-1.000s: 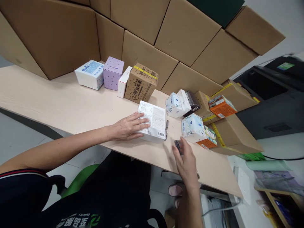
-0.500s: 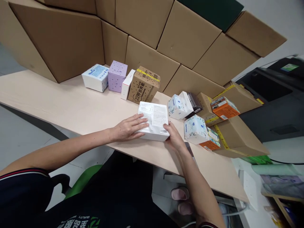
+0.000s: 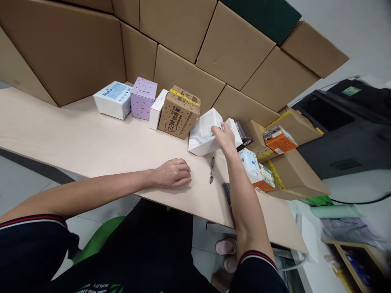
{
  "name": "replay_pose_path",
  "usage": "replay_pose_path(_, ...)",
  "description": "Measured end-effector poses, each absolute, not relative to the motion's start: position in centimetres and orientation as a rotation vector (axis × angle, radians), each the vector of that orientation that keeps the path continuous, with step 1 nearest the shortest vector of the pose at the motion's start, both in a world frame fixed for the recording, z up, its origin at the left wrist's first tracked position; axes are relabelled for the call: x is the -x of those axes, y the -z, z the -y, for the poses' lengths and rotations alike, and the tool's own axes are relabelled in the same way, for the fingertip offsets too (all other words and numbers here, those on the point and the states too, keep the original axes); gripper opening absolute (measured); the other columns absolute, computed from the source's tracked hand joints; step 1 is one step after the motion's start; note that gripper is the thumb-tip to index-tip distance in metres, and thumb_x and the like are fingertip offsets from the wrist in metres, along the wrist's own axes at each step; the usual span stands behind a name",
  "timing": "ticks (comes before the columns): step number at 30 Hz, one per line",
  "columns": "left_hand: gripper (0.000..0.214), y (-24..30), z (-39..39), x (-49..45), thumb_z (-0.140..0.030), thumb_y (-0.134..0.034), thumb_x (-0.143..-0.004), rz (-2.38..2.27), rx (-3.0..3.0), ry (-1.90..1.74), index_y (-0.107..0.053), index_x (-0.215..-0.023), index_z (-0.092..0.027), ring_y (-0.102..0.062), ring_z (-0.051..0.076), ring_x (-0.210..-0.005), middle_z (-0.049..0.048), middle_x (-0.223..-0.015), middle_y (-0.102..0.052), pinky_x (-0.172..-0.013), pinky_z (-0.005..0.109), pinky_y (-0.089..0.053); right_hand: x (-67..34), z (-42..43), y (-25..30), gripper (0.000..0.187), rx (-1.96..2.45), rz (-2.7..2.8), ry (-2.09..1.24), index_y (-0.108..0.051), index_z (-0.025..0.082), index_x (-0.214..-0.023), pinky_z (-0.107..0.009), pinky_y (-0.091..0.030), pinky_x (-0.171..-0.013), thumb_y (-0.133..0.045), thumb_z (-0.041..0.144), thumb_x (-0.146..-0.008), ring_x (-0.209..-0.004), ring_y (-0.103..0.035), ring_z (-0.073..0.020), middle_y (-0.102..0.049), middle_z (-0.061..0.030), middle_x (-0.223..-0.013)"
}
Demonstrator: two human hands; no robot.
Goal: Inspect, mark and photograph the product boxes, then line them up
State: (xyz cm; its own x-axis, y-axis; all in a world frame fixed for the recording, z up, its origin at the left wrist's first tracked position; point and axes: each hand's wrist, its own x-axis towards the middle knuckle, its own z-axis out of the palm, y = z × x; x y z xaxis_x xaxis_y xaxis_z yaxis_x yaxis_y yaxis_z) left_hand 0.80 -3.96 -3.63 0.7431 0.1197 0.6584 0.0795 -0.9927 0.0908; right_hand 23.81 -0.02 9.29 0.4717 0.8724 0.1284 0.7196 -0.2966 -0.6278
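Note:
My right hand (image 3: 224,137) grips a flat white box (image 3: 204,133) and holds it tilted on edge, right beside a brown carton with yellow tape (image 3: 179,111). My left hand (image 3: 172,174) rests on the light wooden table (image 3: 76,134) with its fingers curled loosely and nothing in it. A black pen (image 3: 211,170) lies on the table between the two hands. A dark phone-like object (image 3: 227,193) lies under my right forearm.
A row stands left of the brown carton: a white and blue box (image 3: 112,99), a lilac box (image 3: 143,98), a thin white box (image 3: 157,108). Floral tissue boxes (image 3: 250,162), an orange box (image 3: 278,139) and taped cartons sit at the right. Large cardboard boxes (image 3: 73,53) wall the back.
My right hand took the white box from under my left hand and carried it back, tilting it up beside the brown carton. My left hand stayed and curled on the table.

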Motion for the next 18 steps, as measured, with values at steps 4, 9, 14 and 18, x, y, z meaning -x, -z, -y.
replay_pose_path(4,0.032,3.4,4.0,0.4,-0.032,-0.047,-0.107,-0.193,-2.825,-1.025,-0.074,-0.101,-0.018,-0.068,0.021,-0.094,0.0089,-0.098,-0.078,-0.093,0.035,-0.052,-20.9,-3.9,-9.8,0.068,2.106,1.330,-0.286,-0.055,0.019,-0.147,-0.059,-0.042,-0.111,-0.057,0.048,-0.085,-0.132,-0.056,-0.0381,-0.060,-0.0211,-0.143)
replay_pose_path(9,0.034,2.9,4.0,0.5,-0.032,-0.045,-0.108,-0.203,-2.818,-0.965,-0.074,-0.100,-0.017,-0.067,0.021,-0.092,0.0083,-0.096,-0.078,-0.093,0.034,-0.051,-20.4,-5.0,-9.4,0.057,1.996,1.466,-0.262,-0.063,0.019,-0.137,-0.052,-0.041,-0.114,-0.038,0.055,-0.100,-0.134,-0.054,-0.0319,-0.064,-0.0181,-0.137)
replay_pose_path(14,0.035,2.9,4.0,0.4,-0.030,-0.045,-0.108,-0.171,-2.829,-0.957,-0.075,-0.098,-0.016,-0.066,0.021,-0.092,0.0085,-0.096,-0.078,-0.093,0.035,-0.050,-24.5,-2.2,-8.9,0.059,2.220,1.371,0.070,-0.055,0.018,-0.145,-0.052,-0.041,-0.111,-0.044,0.055,-0.101,-0.135,-0.053,-0.0369,-0.053,-0.0226,-0.145)
replay_pose_path(18,0.037,3.2,3.9,0.2,-0.031,-0.044,-0.108,-0.164,-2.852,-0.951,-0.076,-0.094,-0.017,-0.066,0.022,-0.091,0.0089,-0.096,-0.077,-0.090,0.036,-0.050,-27.5,-0.5,-7.2,0.071,2.601,1.168,0.055,-0.057,0.011,-0.141,-0.059,-0.040,-0.111,-0.064,0.060,-0.089,-0.136,-0.049,-0.0473,-0.047,-0.0311,-0.147)
